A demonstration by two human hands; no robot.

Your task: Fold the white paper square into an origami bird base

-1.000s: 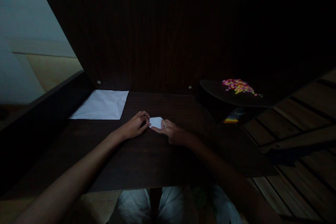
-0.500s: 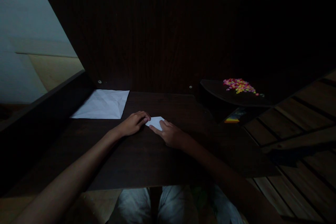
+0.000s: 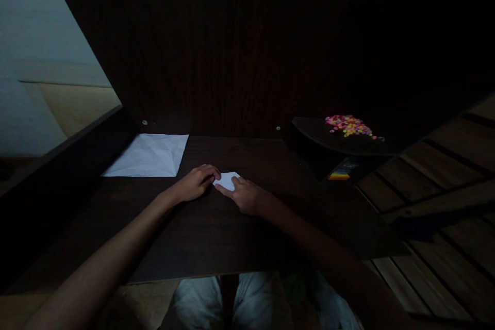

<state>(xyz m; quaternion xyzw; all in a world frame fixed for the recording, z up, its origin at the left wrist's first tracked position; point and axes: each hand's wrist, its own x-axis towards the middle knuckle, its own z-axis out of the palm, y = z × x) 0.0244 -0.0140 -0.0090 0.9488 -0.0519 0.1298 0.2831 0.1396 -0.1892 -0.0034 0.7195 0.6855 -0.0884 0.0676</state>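
The fingers of the left hand [image 3: 199, 181] are bent and grasp the left end of a small folded white paper [image 3: 225, 180]. The fingers of the right hand [image 3: 247, 197] hold its right side, with the thumb along the near edge and a bent finger on top. This paper lies between the two hands, on the dark wooden tabletop [image 3: 201, 237]. Its angled outline suggests that some folding is already done; whether more folds are left, I cannot tell. Farther to the left, a bigger white sheet [image 3: 154, 154] with creases lies flat, near the back panel [image 3: 209, 62], apart from both hands. On the right, a small shelf [image 3: 309, 130] carries a pile of colourful small pieces [image 3: 348, 125], also untouched.
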